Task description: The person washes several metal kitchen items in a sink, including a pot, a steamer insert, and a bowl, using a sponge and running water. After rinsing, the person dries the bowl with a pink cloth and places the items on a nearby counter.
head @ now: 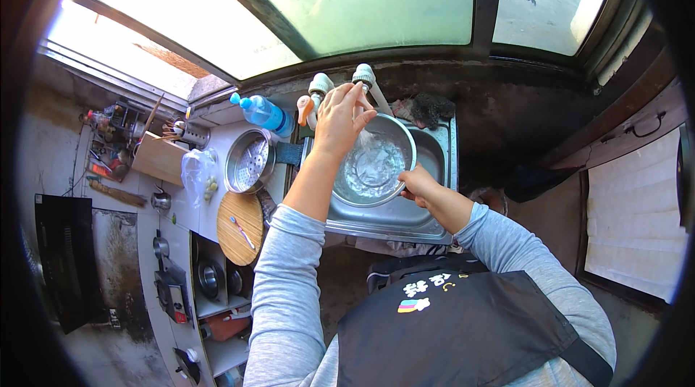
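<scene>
Water runs into a round metal basin [404, 132] that sits over the stainless steel sink [374, 218]. The water inside is clear and rippling. My right hand [421, 183] grips the basin's rim at its right side, thumb on top. At the far side of the basin, my left hand [343, 118] is raised with its fingers closed around a tap below a white pipe fitting [364, 75]; the hand hides most of that tap. Just left of it stands a second tap with an orange handle [305, 107].
Left of the sink are a blue-capped plastic bottle [269, 115], a metal steamer pot [250, 161], a clear plastic bag [198, 175] and a round wooden board [239, 229] bearing a toothbrush [242, 232]. A dark scouring pad [431, 110] lies behind the sink, below the window [380, 1].
</scene>
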`<state>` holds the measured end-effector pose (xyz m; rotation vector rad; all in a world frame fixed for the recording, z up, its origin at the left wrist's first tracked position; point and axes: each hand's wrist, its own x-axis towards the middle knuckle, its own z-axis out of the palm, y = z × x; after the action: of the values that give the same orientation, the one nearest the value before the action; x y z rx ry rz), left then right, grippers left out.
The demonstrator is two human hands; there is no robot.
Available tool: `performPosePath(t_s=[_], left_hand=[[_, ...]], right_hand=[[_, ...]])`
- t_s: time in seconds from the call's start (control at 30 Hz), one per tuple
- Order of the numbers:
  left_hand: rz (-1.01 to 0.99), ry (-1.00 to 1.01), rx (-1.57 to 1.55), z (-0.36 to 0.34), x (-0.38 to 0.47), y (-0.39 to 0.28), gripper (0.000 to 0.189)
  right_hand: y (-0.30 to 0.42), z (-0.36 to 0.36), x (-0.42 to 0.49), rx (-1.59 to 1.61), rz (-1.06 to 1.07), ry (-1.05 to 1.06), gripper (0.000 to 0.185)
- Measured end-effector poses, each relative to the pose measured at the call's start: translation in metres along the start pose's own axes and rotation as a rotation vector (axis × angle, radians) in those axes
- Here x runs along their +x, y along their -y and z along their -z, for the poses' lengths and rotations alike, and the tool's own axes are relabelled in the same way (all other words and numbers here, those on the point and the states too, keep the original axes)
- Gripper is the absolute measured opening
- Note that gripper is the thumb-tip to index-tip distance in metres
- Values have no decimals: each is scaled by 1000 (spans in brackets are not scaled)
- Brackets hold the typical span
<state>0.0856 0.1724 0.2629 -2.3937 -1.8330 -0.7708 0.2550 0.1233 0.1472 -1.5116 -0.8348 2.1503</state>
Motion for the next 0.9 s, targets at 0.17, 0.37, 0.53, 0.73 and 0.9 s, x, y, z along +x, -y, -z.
performPosePath(t_s=[0.17,0.37,0.53,0.73,0.9], left_hand=[[-5,-25,11,-3,1,-1,54],[-5,-45,7,-5,2,0,53],[11,-40,-6,-7,3,-1,53],[32,-80,9,-8,1,-7,52],[47,-50,13,-7,3,-8,54]], right_hand=[[-1,-1,-2,17,-15,-42,34],[-6,-2,1,54,-36,-23,39],[-13,0,8,68,-1,-39,49],[-13,3,9,71,-11,-24,49],[-9,4,3,58,-10,19,48]])
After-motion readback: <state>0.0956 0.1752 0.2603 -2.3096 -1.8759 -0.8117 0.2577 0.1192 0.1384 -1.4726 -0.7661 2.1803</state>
